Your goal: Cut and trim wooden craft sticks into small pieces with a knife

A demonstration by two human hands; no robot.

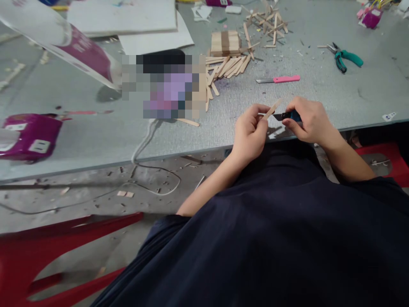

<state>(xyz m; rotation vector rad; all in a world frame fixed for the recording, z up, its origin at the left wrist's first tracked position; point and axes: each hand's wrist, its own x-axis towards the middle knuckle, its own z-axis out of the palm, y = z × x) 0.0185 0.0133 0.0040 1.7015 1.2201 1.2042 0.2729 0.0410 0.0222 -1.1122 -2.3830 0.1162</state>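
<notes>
Near the front edge of the table, my left hand (pixel 251 131) pinches a wooden craft stick (pixel 272 109), which slants up to the right. My right hand (pixel 307 118) is closed around the dark blue and black handle of a utility knife (pixel 291 115). Its dark blade points left, close to the stick; whether blade and stick touch I cannot tell. Beyond my hands lies a pink-handled craft knife (pixel 286 79). A pile of loose craft sticks (pixel 228 66) and a banded bundle of sticks (pixel 225 43) are farther back to the left.
Green-handled pliers (pixel 348 57) lie at the back right. Sticks joined into star shapes (pixel 268 21) are at the back. A blurred-out device trails a white cable (pixel 145 138) over the edge. Purple packs (pixel 32 134), a tall white bottle (pixel 79 47) and red stools (pixel 64 256) stand around.
</notes>
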